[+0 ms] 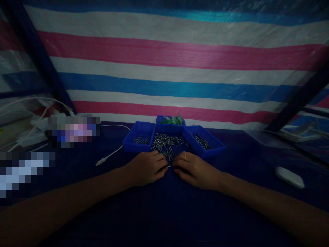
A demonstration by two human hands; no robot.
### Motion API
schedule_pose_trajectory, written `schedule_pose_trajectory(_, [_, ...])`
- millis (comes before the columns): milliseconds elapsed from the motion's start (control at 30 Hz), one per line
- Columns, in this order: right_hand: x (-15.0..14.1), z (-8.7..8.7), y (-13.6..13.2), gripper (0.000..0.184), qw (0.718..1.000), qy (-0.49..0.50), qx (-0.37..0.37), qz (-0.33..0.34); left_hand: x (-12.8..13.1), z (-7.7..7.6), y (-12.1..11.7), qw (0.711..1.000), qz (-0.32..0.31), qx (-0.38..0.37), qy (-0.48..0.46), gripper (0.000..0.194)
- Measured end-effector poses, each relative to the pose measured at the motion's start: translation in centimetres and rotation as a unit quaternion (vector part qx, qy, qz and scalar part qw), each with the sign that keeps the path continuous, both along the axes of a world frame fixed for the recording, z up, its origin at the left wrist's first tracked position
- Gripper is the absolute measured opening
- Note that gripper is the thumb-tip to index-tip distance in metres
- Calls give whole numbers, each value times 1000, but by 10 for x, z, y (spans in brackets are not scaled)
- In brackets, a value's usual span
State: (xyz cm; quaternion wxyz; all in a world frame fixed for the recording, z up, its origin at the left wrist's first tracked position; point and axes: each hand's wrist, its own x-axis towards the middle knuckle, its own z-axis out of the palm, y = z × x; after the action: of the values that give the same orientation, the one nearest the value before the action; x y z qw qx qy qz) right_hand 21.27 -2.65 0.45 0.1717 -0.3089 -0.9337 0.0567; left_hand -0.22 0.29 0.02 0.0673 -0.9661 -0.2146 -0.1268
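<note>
Head view, left hand: my left hand rests low over the bench, fingers curled inward, thumb reaching toward my other hand; I cannot tell whether it grips anything.
Right hand: my right hand faces it just across a small gap, fingers bent, a gold-coloured ring on one of them; whether it pinches anything, I cannot tell.
Single pin: one thin metal pin shows in the gap between my fingertips, its ends too dim to read.
Loose pile: many more metal pins lie scattered just beyond my fingertips, the nearest ones close to both hands.
Left tray: a blue tray just beyond my left hand, with some pins inside.
Right tray: another blue tray just beyond my right hand, also with pins.
Far tray: a third blue tray, past the pile, bears greenish things I cannot make out.
Cable: a white cable lies left of my left hand.
White object: a rounded white object sits well to the right of my right hand.
</note>
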Motion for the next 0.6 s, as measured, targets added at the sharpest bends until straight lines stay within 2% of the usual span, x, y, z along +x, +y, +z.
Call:
schedule_pose_trajectory(333, [0, 3, -1, 23, 998, 20, -21, 55, 0, -1, 1, 1000, 3, 20, 1, 19])
schedule_pose_trajectory(600, [0, 3, -1, 26, 997, 4, -35, 70, 0, 0, 1, 1000, -3, -2, -11, 16])
